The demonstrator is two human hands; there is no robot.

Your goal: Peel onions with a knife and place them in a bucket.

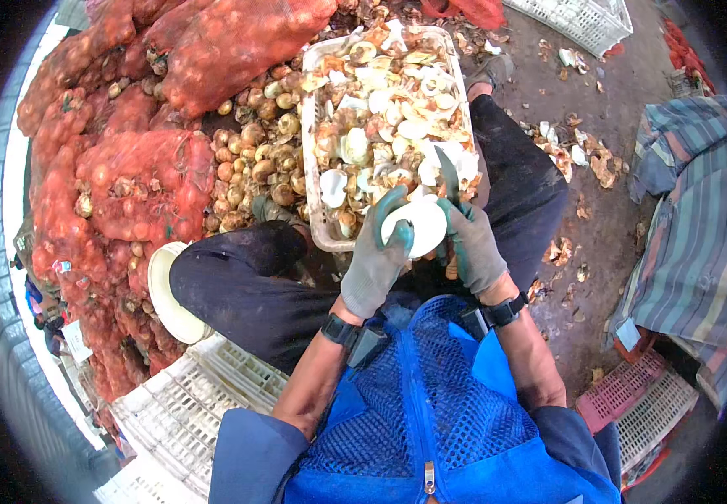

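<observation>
In a grey glove with green fingers, my left hand (pixel 379 249) grips a large peeled white onion (pixel 423 227), its thumb pressed on the near side. My right hand (pixel 470 236), gloved the same way, holds a knife (pixel 448 171) whose dark blade points up and away, and its fingers are close to the onion's right side. Both hands are over the near edge of a white plastic crate (pixel 314 208). Onion skins, peelings and pale onion pieces (pixel 412 129) fill that crate. The knife's handle is hidden in my right hand.
Loose unpeeled onions (pixel 262 170) lie left of the crate, beside piled red mesh sacks of onions (pixel 149 170). A white bucket (pixel 171 296) stands by my left knee, with white slatted crates (pixel 177 403) below it. Scattered peelings (pixel 602 164) and striped cloth (pixel 684 252) are at right.
</observation>
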